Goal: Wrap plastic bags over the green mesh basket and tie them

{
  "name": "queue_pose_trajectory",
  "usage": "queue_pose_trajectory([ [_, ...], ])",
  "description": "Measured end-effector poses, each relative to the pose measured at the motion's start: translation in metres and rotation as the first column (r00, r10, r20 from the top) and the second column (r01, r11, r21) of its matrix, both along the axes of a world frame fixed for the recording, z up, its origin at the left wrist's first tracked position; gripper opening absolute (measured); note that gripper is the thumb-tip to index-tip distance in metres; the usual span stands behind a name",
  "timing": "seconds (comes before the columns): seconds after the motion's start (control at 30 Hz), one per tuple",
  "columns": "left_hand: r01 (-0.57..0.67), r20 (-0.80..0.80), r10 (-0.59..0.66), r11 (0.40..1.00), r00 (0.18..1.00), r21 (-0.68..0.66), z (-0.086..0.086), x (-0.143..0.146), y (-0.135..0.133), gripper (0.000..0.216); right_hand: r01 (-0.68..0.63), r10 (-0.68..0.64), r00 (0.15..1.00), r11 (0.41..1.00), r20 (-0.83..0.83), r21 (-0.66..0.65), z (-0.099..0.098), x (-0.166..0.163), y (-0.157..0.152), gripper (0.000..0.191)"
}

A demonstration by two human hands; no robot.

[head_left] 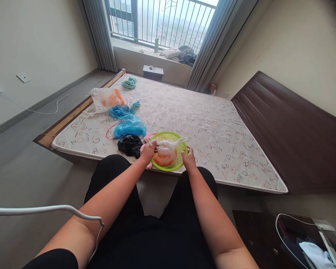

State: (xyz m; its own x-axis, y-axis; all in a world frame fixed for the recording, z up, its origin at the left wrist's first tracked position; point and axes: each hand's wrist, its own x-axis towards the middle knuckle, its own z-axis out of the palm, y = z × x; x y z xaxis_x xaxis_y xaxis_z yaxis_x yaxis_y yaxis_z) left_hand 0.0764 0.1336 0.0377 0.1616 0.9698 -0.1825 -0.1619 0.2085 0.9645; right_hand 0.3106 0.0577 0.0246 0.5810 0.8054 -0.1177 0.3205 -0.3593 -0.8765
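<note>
"How are you holding the basket (168, 169)?"

"My right hand (188, 158) has its fingers curled round the right rim. My left hand (149, 151) pinches the left edge of the bag (167, 155) inside; whether it catches the rim too, I can't tell."

"Why both sides?"

"To keep it steady, I'd say: it sits at the mattress (212, 123)'s near edge. The rest lies leftward, probably to leave me room."

"Count it all."

"One basket, one bag in it. Beside them, one pink cloth (149, 138), one black bag (130, 145); beyond, two blue bundles (130, 127), one white carrier (106, 99), one teal bundle (129, 83)."
</note>
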Motion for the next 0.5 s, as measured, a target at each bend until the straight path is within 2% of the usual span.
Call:
queue_pose_trajectory([
  [0.2,0.033,-0.062,-0.034,0.999,0.998,-0.011,0.000,0.004,-0.002,0.038,-0.029,0.030,0.997,0.999,0.064,-0.014,0.004,-0.002,-0.001,0.059],
  [0.3,0.081,-0.139,-0.077,0.996,0.987,0.027,-0.003,0.006,-0.004,0.036,-0.029,0.031,0.996,0.999,0.080,-0.022,0.007,-0.004,-0.001,0.063],
  [0.4,0.206,-0.251,-0.173,0.972,0.952,0.112,-0.007,0.008,-0.008,0.035,-0.028,0.028,0.997,1.000,0.070,-0.010,0.008,-0.005,-0.001,0.065],
  [0.5,0.348,-0.339,-0.260,0.909,0.904,0.231,-0.010,0.010,-0.013,0.033,-0.028,0.028,0.998,1.000,0.048,-0.005,0.009,-0.007,-0.001,0.067],
])
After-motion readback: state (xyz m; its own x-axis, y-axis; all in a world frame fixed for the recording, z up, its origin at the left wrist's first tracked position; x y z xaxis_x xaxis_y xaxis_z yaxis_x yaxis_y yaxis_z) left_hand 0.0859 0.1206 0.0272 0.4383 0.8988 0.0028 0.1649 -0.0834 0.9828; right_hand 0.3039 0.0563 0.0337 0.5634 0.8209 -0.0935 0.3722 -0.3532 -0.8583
